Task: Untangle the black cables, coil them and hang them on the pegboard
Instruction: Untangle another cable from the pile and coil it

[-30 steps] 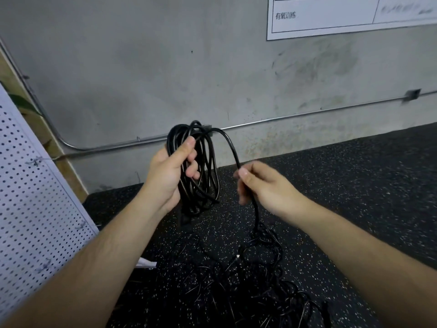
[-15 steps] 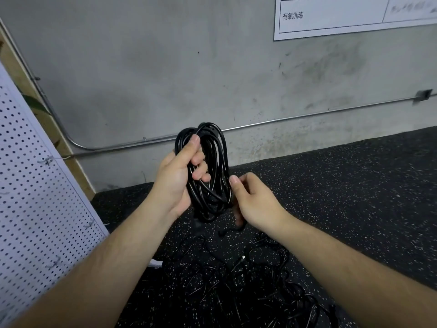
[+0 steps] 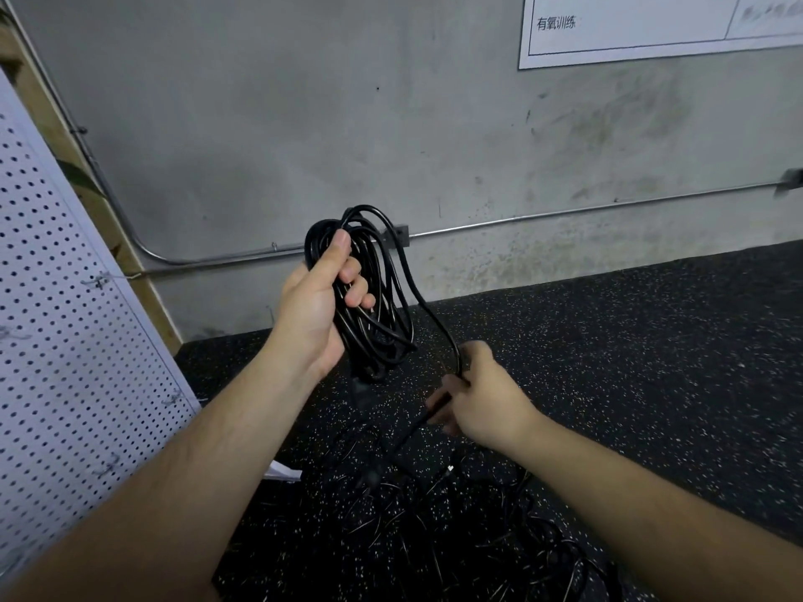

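Coiled black cable (image 3: 373,306) gripped by left hand (image 3: 315,306); right hand (image 3: 482,393) pinches its trailing strand (taut).

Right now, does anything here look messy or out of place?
Yes: a tangled heap of black cables sprawls on the floor, and a white scrap lies by the pegboard. The coil in the left hand looks uneven.

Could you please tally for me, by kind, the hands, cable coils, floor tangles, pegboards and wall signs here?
Hands: 2, left hand and right hand
Cable coils: 1, the cable coil in the left grip, its free strand in the right
Floor tangles: 1, the cable tangle
Pegboards: 1, the pegboard
Wall signs: 1, the wall sign
Total: 6
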